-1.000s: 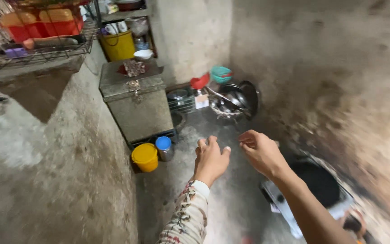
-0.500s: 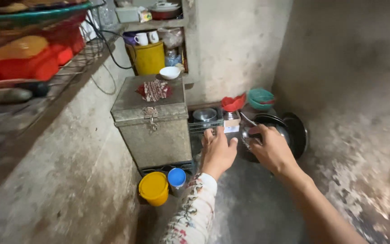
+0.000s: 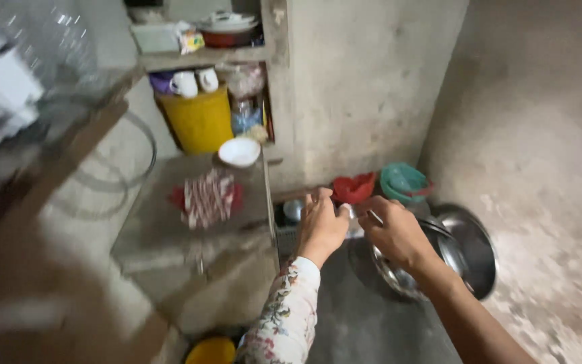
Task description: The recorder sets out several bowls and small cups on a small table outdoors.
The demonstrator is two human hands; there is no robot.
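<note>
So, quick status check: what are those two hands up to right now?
Left hand and right hand together on a small pale object, kind unclear. Shiny steel bowls just beside. Nothing blocking.

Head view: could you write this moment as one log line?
left hand: at small pale object | right hand: thin stick-like thing in fingers, over steel bowls | nearby: red bowl, metal box

A grey concrete floor (image 3: 365, 323) carries a grey metal box (image 3: 197, 249), stacked steel pans (image 3: 453, 253), a red plastic bowl (image 3: 353, 187), a teal plastic bowl (image 3: 404, 182) and a yellow round container (image 3: 211, 351). On the box lie a red-and-white striped cloth (image 3: 207, 199) and a small white bowl (image 3: 239, 152). A wall shelf (image 3: 203, 59) above bears dishes.
</note>
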